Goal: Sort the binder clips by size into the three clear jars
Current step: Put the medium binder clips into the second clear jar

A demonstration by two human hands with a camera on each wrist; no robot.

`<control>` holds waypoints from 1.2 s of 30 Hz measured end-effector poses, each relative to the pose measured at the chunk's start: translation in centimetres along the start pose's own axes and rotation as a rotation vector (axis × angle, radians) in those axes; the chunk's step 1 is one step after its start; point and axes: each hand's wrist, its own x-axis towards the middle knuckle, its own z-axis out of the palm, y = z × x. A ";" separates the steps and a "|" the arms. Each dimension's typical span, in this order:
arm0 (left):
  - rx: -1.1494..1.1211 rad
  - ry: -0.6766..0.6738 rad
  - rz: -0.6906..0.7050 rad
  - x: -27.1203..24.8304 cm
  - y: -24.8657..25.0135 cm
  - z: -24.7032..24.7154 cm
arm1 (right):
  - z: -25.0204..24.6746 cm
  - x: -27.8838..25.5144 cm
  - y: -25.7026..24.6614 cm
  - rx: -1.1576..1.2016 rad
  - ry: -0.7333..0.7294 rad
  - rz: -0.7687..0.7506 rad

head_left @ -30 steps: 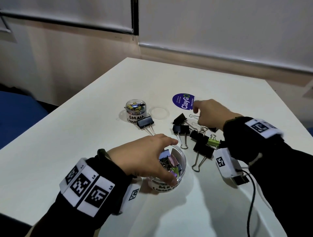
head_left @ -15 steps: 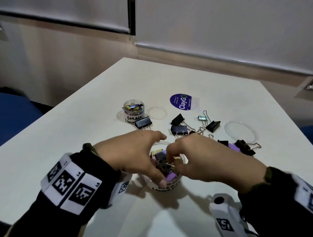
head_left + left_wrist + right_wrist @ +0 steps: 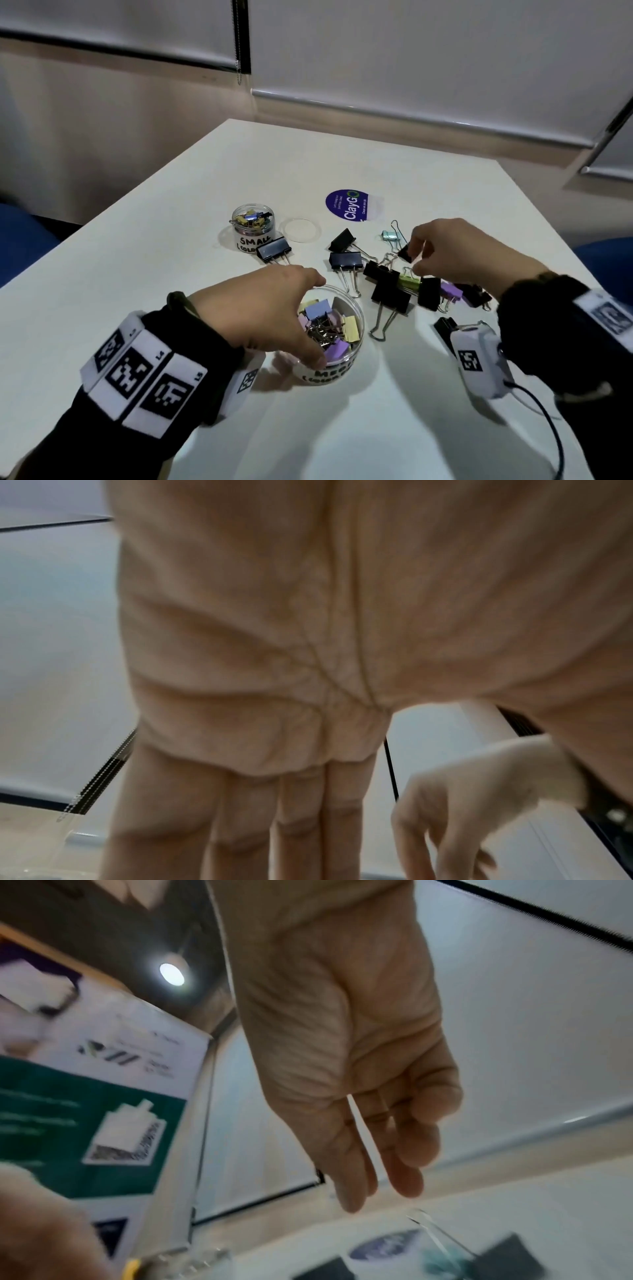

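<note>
A clear jar labelled medium (image 3: pixel 356 346) stands near the front, holding several pastel clips. My left hand (image 3: pixel 310 320) grips its rim, thumb on the near side and fingers on the far side. Loose clips lie to its right: large black ones (image 3: pixel 346 260), a green one (image 3: pixel 409 281), a purple one (image 3: pixel 450 291) and a teal one (image 3: pixel 388 234). My right hand (image 3: pixel 416 255) hovers over this pile, fingertips by a black clip (image 3: pixel 405 254). In the right wrist view my right hand (image 3: pixel 369 1191) hangs loose, holding nothing. The small jar (image 3: pixel 253 222) stands further back.
A clear lid (image 3: pixel 300 230) lies beside the small jar, and a black clip (image 3: pixel 274 248) lies in front of it. A round purple sticker (image 3: pixel 349 205) is on the white table (image 3: pixel 137 291). The table's left edge runs diagonally. No third jar shows.
My right hand has left the medium jar and moved right and back over the loose clips. My left hand has kept its hold on the jar.
</note>
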 end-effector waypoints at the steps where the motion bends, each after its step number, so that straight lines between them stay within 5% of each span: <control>1: -0.007 0.002 -0.001 0.1 0.0 0.1 | 0.5 0.7 0.3 -0.040 -0.061 0.014; 5: -0.059 0.008 -0.014 -0.1 -0.1 0.4 | 2.4 2.2 0.2 -0.151 -0.186 0.010; 16: -0.119 0.008 -0.002 -0.5 -0.8 0.8 | 2.7 2.6 0.0 -0.133 -0.145 0.007; 21: -0.149 0.018 -0.006 -0.4 -1.1 1.1 | 0.6 0.4 -0.4 0.134 0.115 -0.006; 27: -0.172 0.033 -0.020 -0.3 -1.3 1.1 | -0.6 -3.6 -4.8 0.627 0.103 -0.140; 32: -0.180 0.043 0.002 -0.4 -1.1 1.0 | 1.8 -4.9 -7.8 0.519 0.024 -0.279; 36: -0.197 0.041 0.035 -0.5 -0.9 0.9 | 3.5 -5.2 -9.3 0.126 0.061 -0.368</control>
